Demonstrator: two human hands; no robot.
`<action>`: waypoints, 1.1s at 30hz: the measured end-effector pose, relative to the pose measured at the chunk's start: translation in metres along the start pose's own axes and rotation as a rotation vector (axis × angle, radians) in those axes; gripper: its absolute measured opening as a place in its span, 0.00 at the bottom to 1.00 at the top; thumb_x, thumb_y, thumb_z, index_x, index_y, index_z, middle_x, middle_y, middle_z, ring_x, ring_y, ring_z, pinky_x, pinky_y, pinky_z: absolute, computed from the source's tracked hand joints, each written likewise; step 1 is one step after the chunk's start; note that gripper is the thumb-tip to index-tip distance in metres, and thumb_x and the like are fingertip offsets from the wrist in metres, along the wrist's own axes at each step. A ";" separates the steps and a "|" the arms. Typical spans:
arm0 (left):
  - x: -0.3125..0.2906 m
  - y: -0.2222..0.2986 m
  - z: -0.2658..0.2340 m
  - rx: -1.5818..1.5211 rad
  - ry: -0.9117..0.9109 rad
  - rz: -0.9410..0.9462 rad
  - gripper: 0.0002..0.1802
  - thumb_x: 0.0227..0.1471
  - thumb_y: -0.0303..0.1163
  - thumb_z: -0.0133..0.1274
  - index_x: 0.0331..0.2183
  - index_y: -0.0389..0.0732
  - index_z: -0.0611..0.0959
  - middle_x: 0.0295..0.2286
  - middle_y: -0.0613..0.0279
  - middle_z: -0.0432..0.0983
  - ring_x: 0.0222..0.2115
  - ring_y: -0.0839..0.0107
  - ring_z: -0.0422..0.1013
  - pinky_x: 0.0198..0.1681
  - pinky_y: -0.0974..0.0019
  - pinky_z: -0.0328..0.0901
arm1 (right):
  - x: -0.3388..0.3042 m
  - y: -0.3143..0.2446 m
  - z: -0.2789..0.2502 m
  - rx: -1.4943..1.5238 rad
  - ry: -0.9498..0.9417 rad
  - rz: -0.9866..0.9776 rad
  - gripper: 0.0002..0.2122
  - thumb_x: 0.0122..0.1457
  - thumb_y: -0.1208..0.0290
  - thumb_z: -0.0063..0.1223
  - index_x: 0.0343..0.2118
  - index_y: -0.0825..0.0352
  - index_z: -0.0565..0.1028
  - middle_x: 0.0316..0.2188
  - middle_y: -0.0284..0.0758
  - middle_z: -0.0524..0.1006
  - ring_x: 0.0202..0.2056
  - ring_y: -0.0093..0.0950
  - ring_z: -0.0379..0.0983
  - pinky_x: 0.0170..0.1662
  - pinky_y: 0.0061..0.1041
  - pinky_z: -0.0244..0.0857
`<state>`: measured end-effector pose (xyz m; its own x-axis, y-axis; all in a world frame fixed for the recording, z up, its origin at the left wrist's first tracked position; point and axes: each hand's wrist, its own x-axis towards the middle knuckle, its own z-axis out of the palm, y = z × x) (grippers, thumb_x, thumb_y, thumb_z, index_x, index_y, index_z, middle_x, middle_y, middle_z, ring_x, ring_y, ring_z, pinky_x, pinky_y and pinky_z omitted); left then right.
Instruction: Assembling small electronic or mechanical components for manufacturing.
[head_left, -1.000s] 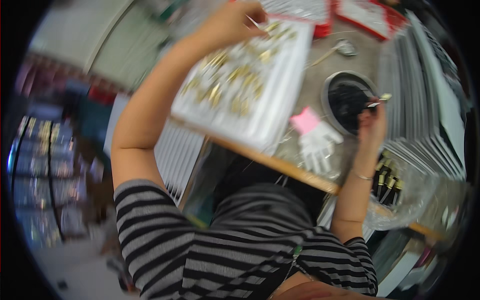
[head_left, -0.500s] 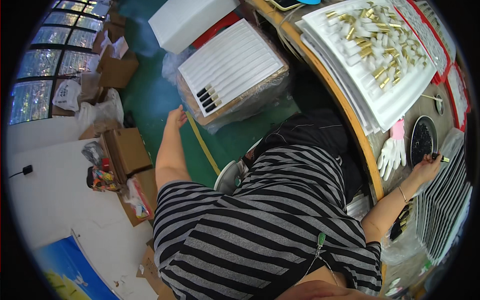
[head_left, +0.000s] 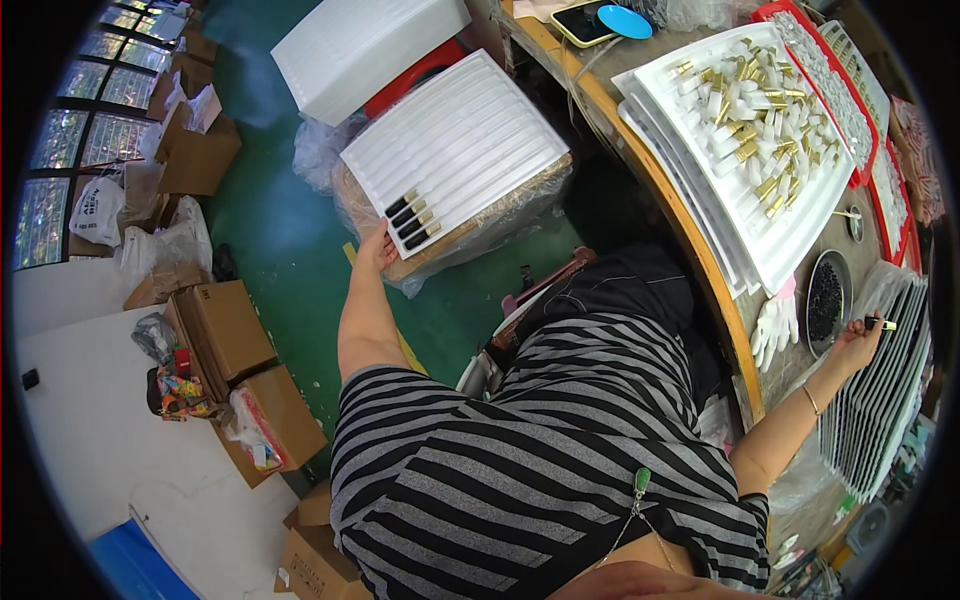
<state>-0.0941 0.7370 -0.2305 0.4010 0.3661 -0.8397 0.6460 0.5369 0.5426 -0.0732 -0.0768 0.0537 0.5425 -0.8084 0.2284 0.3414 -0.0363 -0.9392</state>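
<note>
My left hand [head_left: 376, 250] reaches the near left corner of a white ridged tray [head_left: 460, 130], its fingers apart against the rim. Several small black tubes with gold bands [head_left: 408, 222] lie side by side in that corner of the tray. My right hand [head_left: 856, 346] pinches a similar small black-and-gold tube [head_left: 880, 324] over a row of stacked white trays [head_left: 878, 390] on the right. Beside that hand stands a round metal bowl [head_left: 826, 300] of small black pieces. A white glove [head_left: 775, 330] lies next to the bowl.
A wooden-edged table [head_left: 690, 215] curves along my right side. On it, a white tray [head_left: 700, 190] carries a heap of clear-and-gold pieces, near red trays [head_left: 858, 95]. The ridged tray rests on a plastic-wrapped box [head_left: 490, 225]. Cardboard boxes [head_left: 228, 328] line the left wall.
My left hand has moved up to the ridged tray's corner from the space beside it. My right hand still holds its tube above the stacked trays. The whole view has shifted slightly.
</note>
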 end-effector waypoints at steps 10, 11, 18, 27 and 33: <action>0.010 -0.007 0.001 -0.186 -0.259 0.050 0.28 0.53 0.52 0.42 0.47 0.42 0.69 0.41 0.59 0.73 0.39 0.63 0.71 0.40 0.57 0.68 | -0.027 0.016 -0.009 0.048 0.023 0.142 0.11 0.59 0.67 0.45 0.35 0.70 0.71 0.16 0.29 0.62 0.18 0.19 0.57 0.21 0.17 0.52; 0.017 -0.008 0.009 -0.182 -0.269 0.037 0.28 0.53 0.52 0.42 0.47 0.42 0.69 0.41 0.59 0.73 0.39 0.63 0.71 0.40 0.57 0.68 | -0.029 0.017 -0.013 0.036 0.030 0.132 0.11 0.59 0.67 0.45 0.35 0.70 0.71 0.16 0.29 0.62 0.18 0.19 0.57 0.21 0.17 0.52; -0.008 -0.021 0.034 -0.292 -0.193 0.441 0.26 0.58 0.47 0.34 0.51 0.40 0.63 0.46 0.56 0.66 0.43 0.59 0.67 0.45 0.56 0.65 | -0.036 0.021 -0.034 -0.008 0.015 0.178 0.11 0.60 0.66 0.43 0.36 0.71 0.70 0.17 0.29 0.61 0.18 0.18 0.56 0.22 0.18 0.52; -0.064 -0.052 -0.049 -0.495 -0.191 0.482 0.24 0.58 0.43 0.36 0.51 0.40 0.64 0.46 0.56 0.67 0.44 0.60 0.66 0.46 0.55 0.63 | -0.042 0.035 -0.023 0.015 0.015 0.213 0.11 0.59 0.65 0.44 0.34 0.68 0.71 0.19 0.28 0.64 0.17 0.17 0.56 0.21 0.17 0.50; -0.151 -0.009 -0.112 -0.254 -0.113 0.596 0.24 0.55 0.43 0.41 0.47 0.37 0.69 0.42 0.56 0.70 0.42 0.62 0.67 0.48 0.56 0.61 | -0.045 0.018 0.000 0.053 0.105 0.249 0.06 0.51 0.67 0.54 0.26 0.62 0.71 0.19 0.26 0.67 0.14 0.15 0.58 0.16 0.13 0.53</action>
<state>-0.2332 0.7617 -0.1065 0.7174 0.5817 -0.3832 0.1241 0.4346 0.8920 -0.0915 -0.0415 0.0260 0.5333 -0.8450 -0.0381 0.2489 0.1998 -0.9477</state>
